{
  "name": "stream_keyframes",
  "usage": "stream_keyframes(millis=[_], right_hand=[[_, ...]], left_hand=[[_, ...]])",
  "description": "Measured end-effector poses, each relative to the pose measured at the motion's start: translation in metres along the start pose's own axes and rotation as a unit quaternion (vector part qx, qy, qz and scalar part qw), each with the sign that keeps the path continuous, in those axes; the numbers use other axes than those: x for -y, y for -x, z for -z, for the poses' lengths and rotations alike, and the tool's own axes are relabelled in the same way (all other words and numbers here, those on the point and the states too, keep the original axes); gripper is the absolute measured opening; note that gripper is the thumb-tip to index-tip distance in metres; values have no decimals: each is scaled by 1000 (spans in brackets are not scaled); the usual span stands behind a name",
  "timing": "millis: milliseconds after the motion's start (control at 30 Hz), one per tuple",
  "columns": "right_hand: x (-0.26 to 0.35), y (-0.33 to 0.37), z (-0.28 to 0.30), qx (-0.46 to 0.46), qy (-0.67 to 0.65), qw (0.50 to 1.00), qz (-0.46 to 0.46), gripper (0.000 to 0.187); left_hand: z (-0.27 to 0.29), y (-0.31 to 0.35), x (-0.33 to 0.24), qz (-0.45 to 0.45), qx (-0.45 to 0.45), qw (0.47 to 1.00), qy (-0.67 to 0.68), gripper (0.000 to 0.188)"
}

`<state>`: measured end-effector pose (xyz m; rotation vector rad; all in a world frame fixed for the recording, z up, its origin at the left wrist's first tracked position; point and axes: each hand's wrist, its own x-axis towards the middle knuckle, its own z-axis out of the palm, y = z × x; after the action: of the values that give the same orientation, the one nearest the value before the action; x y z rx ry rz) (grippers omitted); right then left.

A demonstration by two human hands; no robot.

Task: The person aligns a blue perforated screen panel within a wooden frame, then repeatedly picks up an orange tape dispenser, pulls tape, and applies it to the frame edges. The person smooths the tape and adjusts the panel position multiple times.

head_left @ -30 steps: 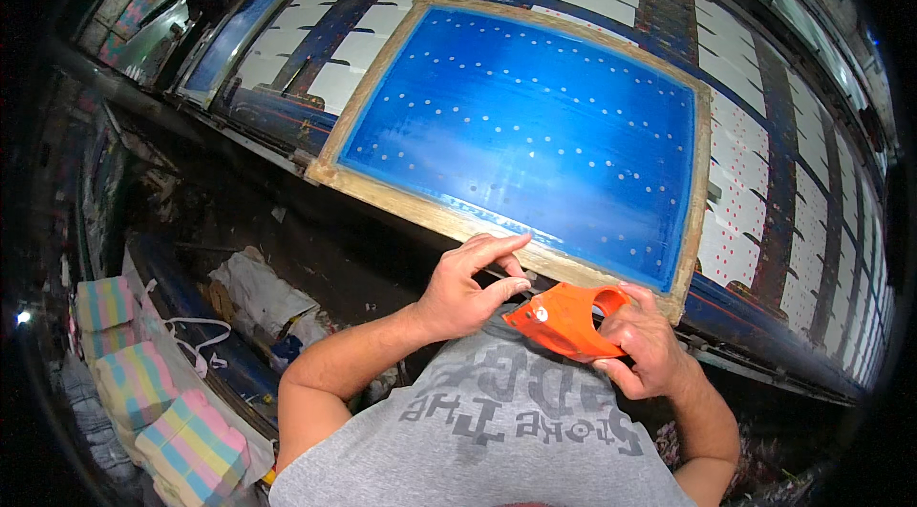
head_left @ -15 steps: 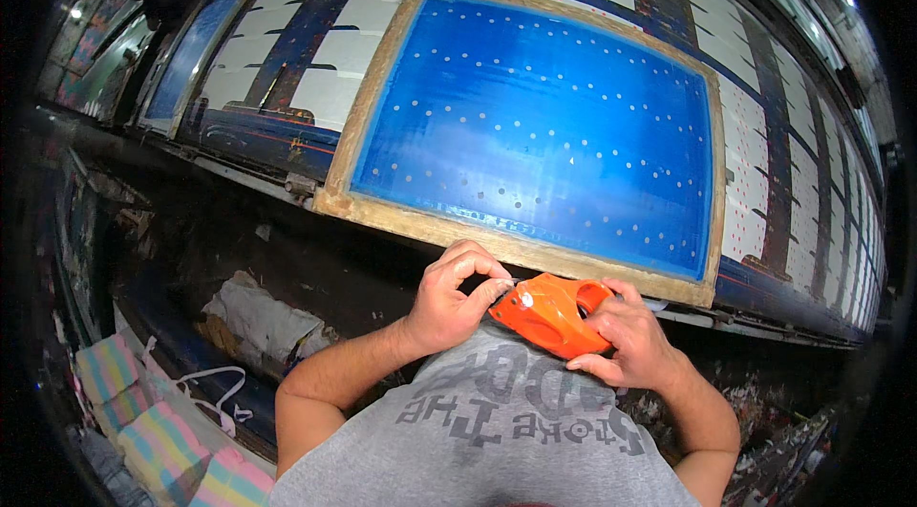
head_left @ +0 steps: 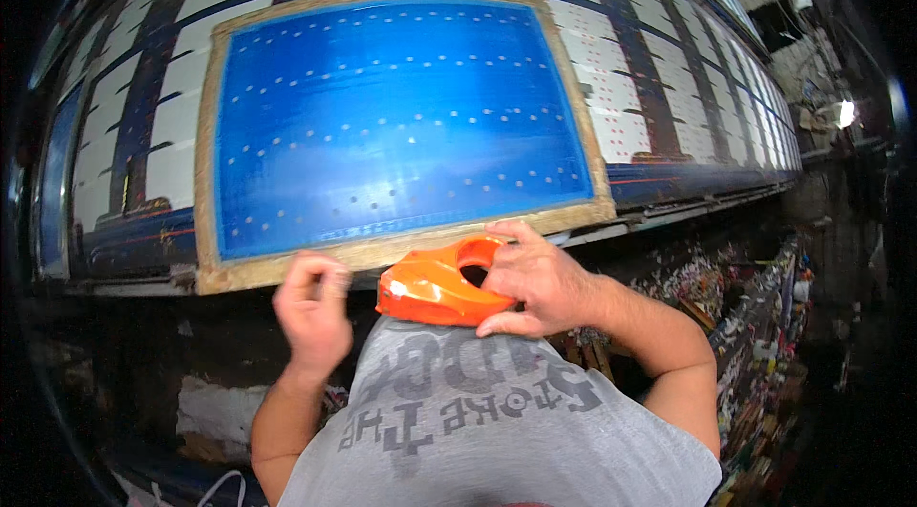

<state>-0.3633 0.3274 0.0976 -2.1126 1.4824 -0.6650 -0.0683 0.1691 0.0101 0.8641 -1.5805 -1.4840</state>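
My right hand [head_left: 540,285] grips an orange plastic tape dispenser [head_left: 435,287] by its ringed end, in front of my grey shirt. The dispenser's narrower end points left, toward my left hand [head_left: 317,304]. That hand is apart from it, slightly blurred, with thumb and fingertips pinched together; whatever they hold, if anything, is too small to make out. Just beyond both hands lies a screen-printing screen [head_left: 401,106], its blue mesh dotted with rows of pale spots inside a wooden frame. The frame's near edge runs close to the left fingertips.
The screen rests on a long printing table [head_left: 659,184] with rows of white panels [head_left: 611,77], some red-dotted. A second blue screen [head_left: 57,187] stands at the far left. Scraps and litter [head_left: 745,316] lie below right; a pale crumpled sheet [head_left: 220,416] lies below left.
My left hand has come away from the dispenser's narrow end, leaving a gap. The view has swung right, so the screen sits further left. My right hand keeps its grip on the dispenser.
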Motion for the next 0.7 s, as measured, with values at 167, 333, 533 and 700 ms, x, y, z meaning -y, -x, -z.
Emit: stream_keyframes(millis=[167, 333, 533, 700], right_hand=[[-42, 61, 60, 5, 103, 993, -48, 47], [-75, 157, 143, 15, 223, 947, -230, 48], [-106, 196, 171, 32, 219, 930, -294, 47], [-119, 188, 188, 71, 179, 931, -310, 47]], left_hand=[[83, -30, 26, -17, -140, 980, -142, 8], [197, -55, 42, 85, -296, 929, -205, 12], [198, -59, 49, 102, -197, 958, -182, 14], [183, -65, 33, 178, -197, 945, -191, 14]])
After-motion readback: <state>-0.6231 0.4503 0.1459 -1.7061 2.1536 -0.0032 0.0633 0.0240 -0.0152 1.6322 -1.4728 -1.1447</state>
